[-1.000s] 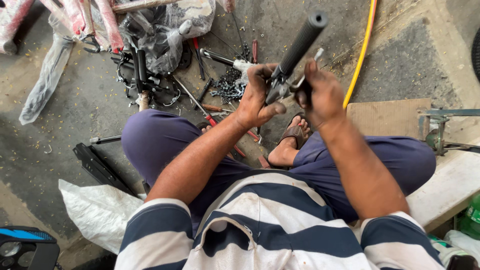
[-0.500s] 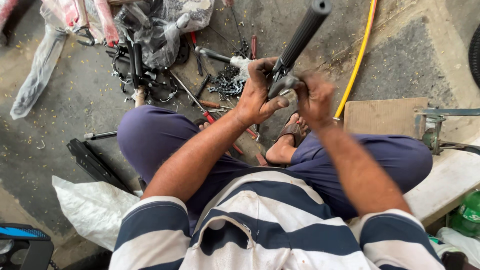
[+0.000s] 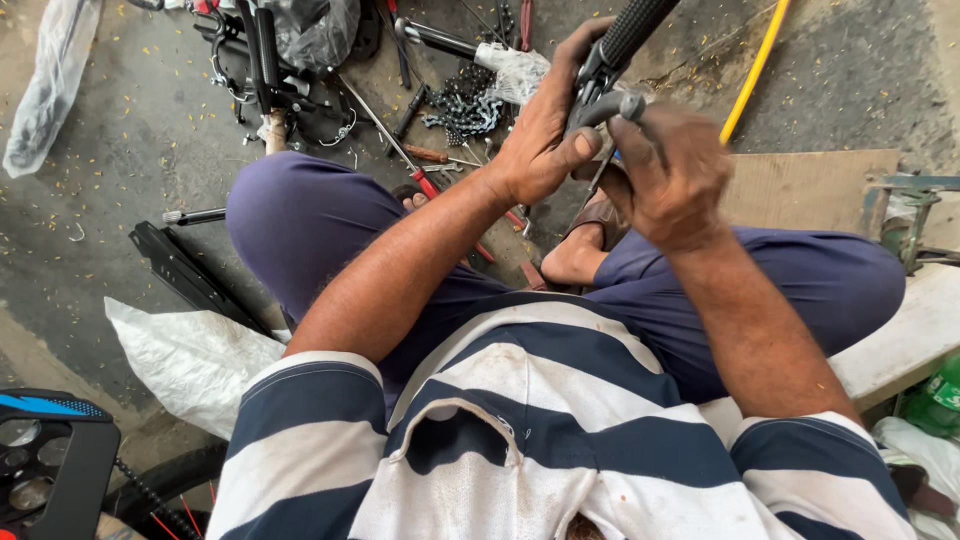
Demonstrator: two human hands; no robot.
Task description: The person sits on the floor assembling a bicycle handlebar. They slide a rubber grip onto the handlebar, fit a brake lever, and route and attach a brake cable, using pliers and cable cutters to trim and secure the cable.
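I sit cross-legged on a concrete floor. A black bicycle handlebar grip (image 3: 634,28) on a metal bar slants up toward the top edge. My left hand (image 3: 545,130) is wrapped around the metal clamp part (image 3: 592,95) just below the grip, thumb pressed against it. My right hand (image 3: 675,175) holds the same part from the right side, its fingers curled over a short grey lever end (image 3: 622,104). Both hands hover above my sandalled foot (image 3: 585,245).
A bicycle chain (image 3: 462,105), a red-handled tool (image 3: 425,180), black bike parts (image 3: 265,60) and plastic bags (image 3: 315,28) lie on the floor ahead. A yellow hose (image 3: 755,65) runs at right, beside a wooden board (image 3: 800,190). White sack (image 3: 190,360) at left.
The view has shifted closer and lower over my hands. Both hands have stayed on the handlebar part, with the right fingers closing further over the lever end.
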